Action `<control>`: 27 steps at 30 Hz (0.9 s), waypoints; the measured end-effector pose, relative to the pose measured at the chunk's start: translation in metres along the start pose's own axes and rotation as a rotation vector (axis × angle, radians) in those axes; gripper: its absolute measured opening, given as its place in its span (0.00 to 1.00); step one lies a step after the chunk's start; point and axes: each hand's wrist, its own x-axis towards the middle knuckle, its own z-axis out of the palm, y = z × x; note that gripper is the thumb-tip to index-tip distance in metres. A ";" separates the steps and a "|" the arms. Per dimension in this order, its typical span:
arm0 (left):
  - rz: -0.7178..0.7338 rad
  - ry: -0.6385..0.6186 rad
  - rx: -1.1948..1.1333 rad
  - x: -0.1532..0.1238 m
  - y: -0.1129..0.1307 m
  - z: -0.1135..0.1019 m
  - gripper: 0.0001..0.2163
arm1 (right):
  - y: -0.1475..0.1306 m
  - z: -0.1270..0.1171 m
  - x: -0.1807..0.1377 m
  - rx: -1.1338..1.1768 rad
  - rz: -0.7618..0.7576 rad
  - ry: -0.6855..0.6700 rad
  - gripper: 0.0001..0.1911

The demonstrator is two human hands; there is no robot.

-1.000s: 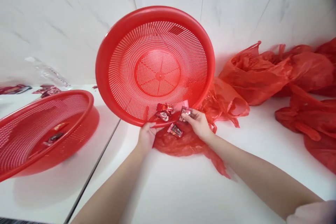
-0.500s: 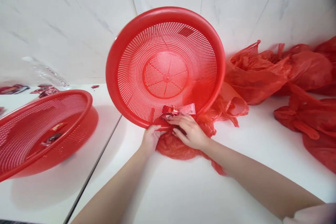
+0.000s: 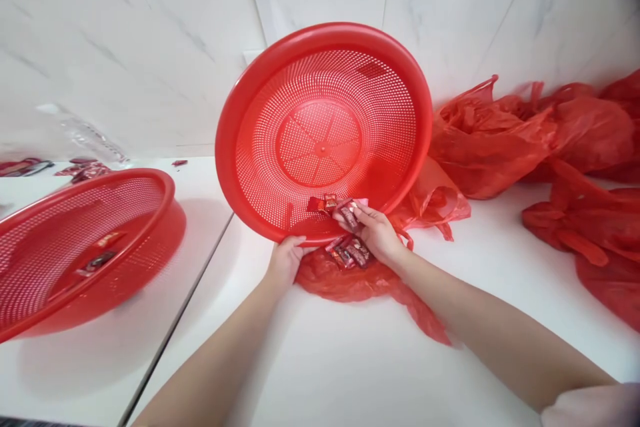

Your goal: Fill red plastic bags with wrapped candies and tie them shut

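Observation:
A large red mesh basket [image 3: 245,213] is tilted on its side, its mouth facing me. My left hand [image 3: 287,261] grips its lower rim, thumb over the edge. My right hand [image 3: 374,230] is closed on a dark red wrapped candy [image 3: 349,217] at the lower right of the rim. A few small red wrapped packets [image 3: 327,203] lie inside the basket, just beyond my right fingers. Below the rim, more wrapped candies [image 3: 349,252] rest on an open red plastic bag [image 3: 345,285], which lies on the white table [image 3: 320,360].
Another red basket [image 3: 165,233] stands at the left with a few packets in it. Several filled red plastic bags [image 3: 505,140] lie along the wall at the right. A clear plastic bottle [image 3: 87,133] lies at the back left near some wrappers [image 3: 85,170].
My right hand has drawn back toward the rim and now holds a candy. Candies on the red bag have come into view. The basket has shifted slightly to the right.

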 end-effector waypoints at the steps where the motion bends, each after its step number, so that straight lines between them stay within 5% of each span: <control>1: -0.011 -0.007 0.000 0.000 0.001 0.000 0.22 | -0.001 0.000 0.001 0.037 0.023 0.006 0.15; 7: -0.021 -0.005 -0.024 0.000 0.003 0.002 0.21 | 0.002 -0.003 0.001 -0.024 0.013 -0.011 0.16; 11: -0.024 -0.027 -0.034 0.001 0.003 0.002 0.20 | -0.002 -0.003 -0.009 -0.400 -0.099 -0.144 0.14; 14: -0.033 -0.038 -0.030 0.000 0.004 0.002 0.20 | -0.009 0.001 -0.019 -0.796 -0.316 -0.273 0.19; 17: -0.026 -0.024 -0.029 -0.001 0.005 0.003 0.20 | -0.012 0.004 -0.024 -1.088 -0.656 -0.250 0.16; 19: -0.066 -0.029 -0.027 -0.002 0.004 0.005 0.18 | -0.010 0.004 -0.023 -1.249 -0.746 -0.212 0.11; 27: -0.104 -0.075 0.041 -0.009 -0.006 0.012 0.16 | 0.002 0.004 -0.012 -1.665 -0.547 -0.055 0.38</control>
